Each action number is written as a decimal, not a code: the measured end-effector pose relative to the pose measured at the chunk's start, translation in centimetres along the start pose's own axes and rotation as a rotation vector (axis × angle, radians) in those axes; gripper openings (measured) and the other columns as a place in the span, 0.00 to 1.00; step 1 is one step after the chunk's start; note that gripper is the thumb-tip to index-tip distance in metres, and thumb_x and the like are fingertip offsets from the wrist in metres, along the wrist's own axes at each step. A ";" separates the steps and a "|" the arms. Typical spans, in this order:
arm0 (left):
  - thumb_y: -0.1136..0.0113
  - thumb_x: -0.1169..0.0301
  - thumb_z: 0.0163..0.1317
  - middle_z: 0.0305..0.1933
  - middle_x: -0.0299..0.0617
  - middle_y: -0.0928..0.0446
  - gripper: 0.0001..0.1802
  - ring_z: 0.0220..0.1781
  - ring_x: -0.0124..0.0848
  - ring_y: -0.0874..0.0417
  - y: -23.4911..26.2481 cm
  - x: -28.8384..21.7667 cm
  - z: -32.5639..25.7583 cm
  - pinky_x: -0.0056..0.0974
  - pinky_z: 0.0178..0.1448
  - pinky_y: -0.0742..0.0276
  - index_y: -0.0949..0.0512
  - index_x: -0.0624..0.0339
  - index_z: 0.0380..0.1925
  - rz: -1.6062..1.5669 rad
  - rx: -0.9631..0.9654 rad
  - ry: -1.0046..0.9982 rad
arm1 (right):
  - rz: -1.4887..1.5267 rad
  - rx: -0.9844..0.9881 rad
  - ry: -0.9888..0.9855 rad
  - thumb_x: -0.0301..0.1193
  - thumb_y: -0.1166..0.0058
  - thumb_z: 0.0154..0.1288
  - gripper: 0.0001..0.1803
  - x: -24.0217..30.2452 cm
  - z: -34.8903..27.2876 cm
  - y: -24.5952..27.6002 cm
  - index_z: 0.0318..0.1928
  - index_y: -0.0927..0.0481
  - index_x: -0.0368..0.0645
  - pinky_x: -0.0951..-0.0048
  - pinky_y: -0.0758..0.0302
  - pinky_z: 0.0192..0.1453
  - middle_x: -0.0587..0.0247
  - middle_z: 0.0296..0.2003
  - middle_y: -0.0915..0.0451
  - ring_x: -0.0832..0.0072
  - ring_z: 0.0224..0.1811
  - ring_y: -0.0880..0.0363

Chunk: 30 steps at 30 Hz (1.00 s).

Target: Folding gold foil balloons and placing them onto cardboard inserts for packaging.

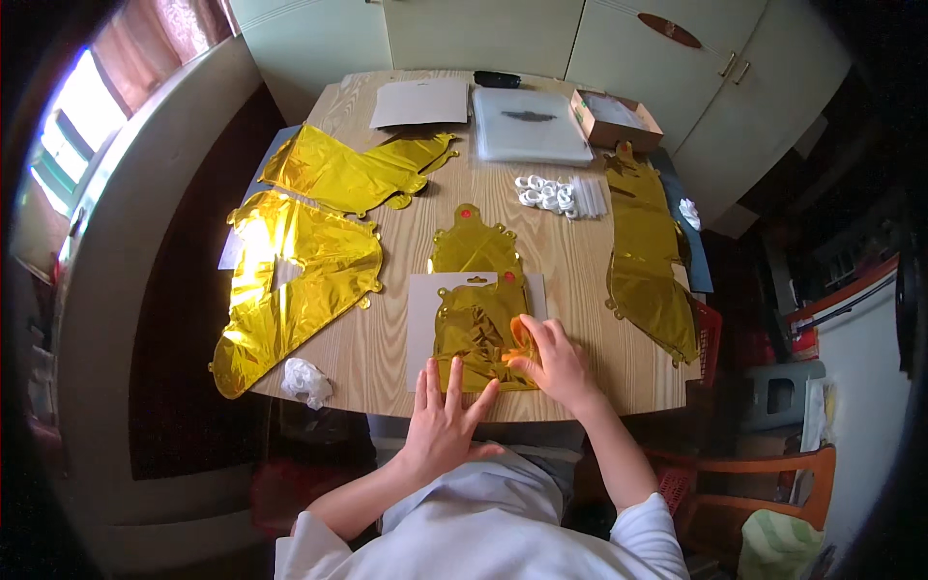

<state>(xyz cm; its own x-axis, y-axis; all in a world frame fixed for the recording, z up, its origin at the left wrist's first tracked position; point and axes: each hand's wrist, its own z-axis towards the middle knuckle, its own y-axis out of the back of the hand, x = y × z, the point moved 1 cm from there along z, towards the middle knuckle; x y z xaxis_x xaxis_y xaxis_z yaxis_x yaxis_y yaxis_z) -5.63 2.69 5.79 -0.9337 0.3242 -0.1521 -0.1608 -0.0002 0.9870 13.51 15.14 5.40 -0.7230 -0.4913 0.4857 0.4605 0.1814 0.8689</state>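
Items on the bench point(580, 280), counted: five gold foil balloons, at far left point(290, 290), upper left point(353, 169), centre point(476, 246), near edge point(474, 333) and right point(648, 261); two grey cards point(420, 101) point(421, 319); one stack of clear bags point(530, 124); one open box point(614, 118); one crumpled white wad point(306, 379); two hands point(445, 425) point(556, 362).

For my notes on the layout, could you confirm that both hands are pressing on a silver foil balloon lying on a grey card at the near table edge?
Not quite: the foil balloon is gold, not silver, as the head view shows. The rest holds: the left hand and right hand press on it, and it lies on a grey card at the near edge of the table.
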 end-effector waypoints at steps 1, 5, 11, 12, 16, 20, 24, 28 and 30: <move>0.47 0.25 0.48 0.73 0.70 0.51 0.52 0.72 0.77 0.54 0.1 0.0 0.1 0.71 0.71 0.50 0.39 0.36 0.71 0.000 -0.005 0.004 | 0.024 -0.027 0.023 0.56 0.39 0.56 0.44 -0.1 -0.5 0.0 0.68 0.38 0.49 0.55 0.22 0.47 0.56 0.49 0.27 0.54 0.48 0.21; 0.45 0.26 0.47 0.72 0.69 0.47 0.51 0.71 0.76 0.48 0.6 -0.1 0.1 0.68 0.71 0.47 0.37 0.36 0.70 0.014 -0.014 0.007 | 0.012 -0.027 -0.015 0.60 0.34 0.47 0.54 0.5 -2.1 0.4 0.69 0.39 0.45 0.55 0.26 0.57 0.53 0.53 0.26 0.53 0.55 0.25; 0.43 0.27 0.46 0.73 0.68 0.49 0.52 0.72 0.76 0.50 0.5 -0.1 0.1 0.68 0.71 0.47 0.38 0.35 0.71 0.015 -0.001 0.013 | -0.071 -0.118 0.017 0.55 0.34 0.52 0.48 0.9 -3.0 0.0 0.67 0.36 0.44 0.57 0.27 0.54 0.54 0.47 0.24 0.55 0.48 0.25; 0.44 0.27 0.46 0.72 0.68 0.47 0.51 0.71 0.75 0.48 0.7 -0.2 0.1 0.67 0.71 0.46 0.38 0.35 0.70 0.024 -0.017 0.011 | -0.081 -0.139 0.020 0.54 0.34 0.52 0.47 0.9 -3.0 -0.1 0.67 0.36 0.44 0.57 0.27 0.53 0.54 0.46 0.24 0.56 0.48 0.25; 0.44 0.28 0.47 0.72 0.66 0.46 0.50 0.71 0.71 0.45 0.8 0.0 -0.1 0.64 0.71 0.44 0.36 0.34 0.70 0.046 -0.039 0.014 | -0.102 -0.175 0.039 0.51 0.35 0.54 0.44 1.1 -3.0 0.0 0.67 0.35 0.45 0.57 0.27 0.50 0.56 0.42 0.22 0.56 0.45 0.23; 0.44 0.28 0.48 0.71 0.67 0.44 0.50 0.71 0.68 0.43 0.9 0.7 -0.3 0.61 0.71 0.43 0.35 0.38 0.69 0.057 -0.059 0.039 | -0.082 -0.195 0.009 0.47 0.35 0.56 0.39 0.6 -3.1 -0.4 0.66 0.32 0.46 0.58 0.26 0.50 0.57 0.44 0.20 0.56 0.44 0.21; 0.45 0.28 0.49 0.70 0.67 0.42 0.51 0.72 0.65 0.42 1.2 1.3 -0.7 0.58 0.72 0.44 0.34 0.46 0.69 0.057 -0.063 0.071 | -0.097 -0.161 -0.043 0.45 0.36 0.57 0.35 0.9 -3.0 -0.2 0.64 0.30 0.48 0.59 0.26 0.48 0.58 0.44 0.18 0.58 0.44 0.20; 0.45 0.29 0.51 0.71 0.66 0.43 0.51 0.73 0.64 0.44 1.4 1.4 -1.3 0.58 0.73 0.46 0.35 0.47 0.69 0.032 -0.051 0.073 | -0.080 -0.246 0.018 0.46 0.37 0.58 0.34 0.7 -3.3 -0.4 0.63 0.28 0.49 0.60 0.28 0.45 0.61 0.39 0.18 0.60 0.40 0.19; 0.46 0.29 0.51 0.70 0.66 0.42 0.50 0.73 0.63 0.44 1.6 1.1 -1.8 0.58 0.73 0.46 0.35 0.48 0.69 0.038 -0.051 0.063 | -0.106 -0.280 0.045 0.46 0.37 0.57 0.34 1.0 -4.2 -0.4 0.63 0.29 0.50 0.60 0.30 0.41 0.63 0.34 0.19 0.61 0.36 0.20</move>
<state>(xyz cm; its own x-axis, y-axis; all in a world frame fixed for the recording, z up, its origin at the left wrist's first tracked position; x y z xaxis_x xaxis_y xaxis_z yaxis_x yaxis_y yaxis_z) -7.53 1.35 7.10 -0.9575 0.2628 -0.1190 -0.1394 -0.0604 0.9884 14.80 10.99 5.16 -0.7540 -0.5333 0.3835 0.5121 -0.1116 0.8516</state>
